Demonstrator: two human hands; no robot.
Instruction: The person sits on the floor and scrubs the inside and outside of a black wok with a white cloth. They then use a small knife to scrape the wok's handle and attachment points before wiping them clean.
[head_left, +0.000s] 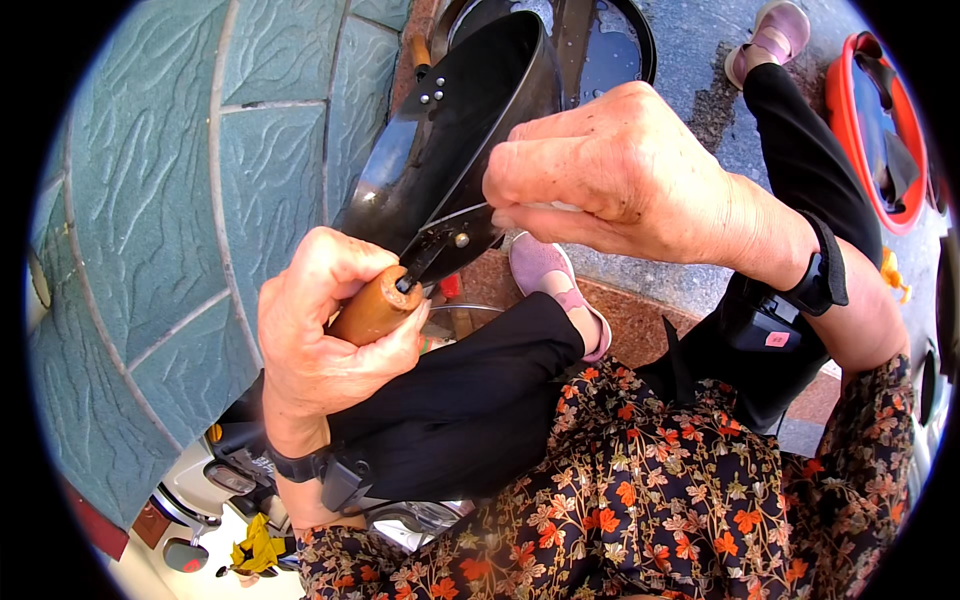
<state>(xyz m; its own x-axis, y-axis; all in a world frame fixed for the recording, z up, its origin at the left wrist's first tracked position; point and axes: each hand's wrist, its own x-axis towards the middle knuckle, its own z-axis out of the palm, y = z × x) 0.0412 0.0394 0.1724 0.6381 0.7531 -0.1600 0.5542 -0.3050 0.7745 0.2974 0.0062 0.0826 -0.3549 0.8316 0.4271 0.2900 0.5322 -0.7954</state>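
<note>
My left hand (337, 307) is wrapped round the wooden handle (375, 307) of a dark metal wok (442, 150), which is tipped on its side. A riveted metal bracket (450, 244) joins that handle to the wok's wall. Just right of the bracket, at the wok's outer side, is my right hand (615, 172), thumb and fingers pinched together. A pale sliver shows between those fingers; whether it is a held thing cannot be told. Three bright rivets (433, 91) mark the far side of the wok, near a second wooden handle (420, 52).
Beyond the wok sits a round black pan (649, 45) of sudsy water on wet stone paving (675, 67). At right, a red basin (836, 97) holds dark pieces. Textured green stone slabs (150, 165) fill the left. Parked scooters (195, 480) and a yellow cloth (257, 544) appear lower left.
</note>
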